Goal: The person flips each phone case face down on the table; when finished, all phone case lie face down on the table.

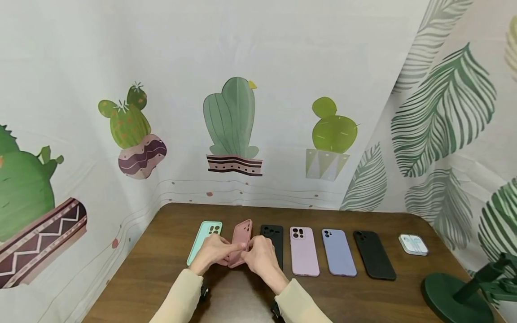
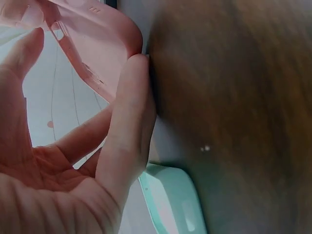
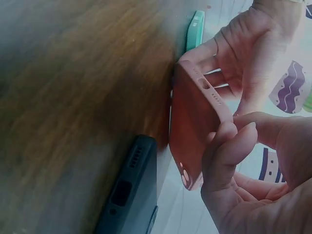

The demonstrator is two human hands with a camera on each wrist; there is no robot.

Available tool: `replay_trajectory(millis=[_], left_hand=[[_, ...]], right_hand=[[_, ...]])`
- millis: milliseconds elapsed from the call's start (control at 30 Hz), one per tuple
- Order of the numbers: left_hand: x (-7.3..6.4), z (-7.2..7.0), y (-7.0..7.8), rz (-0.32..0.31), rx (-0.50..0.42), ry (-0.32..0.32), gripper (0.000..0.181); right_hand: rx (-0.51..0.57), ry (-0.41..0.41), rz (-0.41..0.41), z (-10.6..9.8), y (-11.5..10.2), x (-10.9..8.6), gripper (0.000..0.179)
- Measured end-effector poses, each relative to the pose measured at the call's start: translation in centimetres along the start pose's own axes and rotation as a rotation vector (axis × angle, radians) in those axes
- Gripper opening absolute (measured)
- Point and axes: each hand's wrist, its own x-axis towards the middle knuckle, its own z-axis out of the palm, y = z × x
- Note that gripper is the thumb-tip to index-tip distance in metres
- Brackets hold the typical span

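Observation:
A pink phone case (image 1: 242,231) is tilted up off the table between both hands, its hollow inside showing in the left wrist view. My left hand (image 1: 212,251) grips its left side low down, the fingers along the bottom edge. At the opposite lower corner, my right hand (image 1: 261,256) pinches the rim between thumb and finger, seen closely in the right wrist view. To the left lies a mint green phone case (image 1: 202,237), partly behind the left hand. A black phone case (image 1: 274,233) lies on the right, partly covered by the right hand.
Further right along the wooden table (image 1: 226,300) lie a lilac case (image 1: 304,253), a periwinkle case (image 1: 339,253) and another black case (image 1: 373,255). A small clear square box (image 1: 414,245) and a dark green stand (image 1: 454,298) are at the right end. A patterned cloth (image 1: 282,54) hangs behind.

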Motion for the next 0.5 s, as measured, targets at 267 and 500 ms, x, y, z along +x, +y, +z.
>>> replay_trajectory(millis=[267, 500], left_hand=[[-0.09, -0.03, 0.02, -0.030, -0.158, -0.080, 0.054], [0.14, -0.15, 0.03, -0.024, -0.231, -0.142, 0.056]], right_hand=[[0.043, 0.023, -0.010, -0.40, -0.36, -0.01, 0.011], [0.090, -0.017, 0.015, -0.46, -0.95, -0.14, 0.008]])
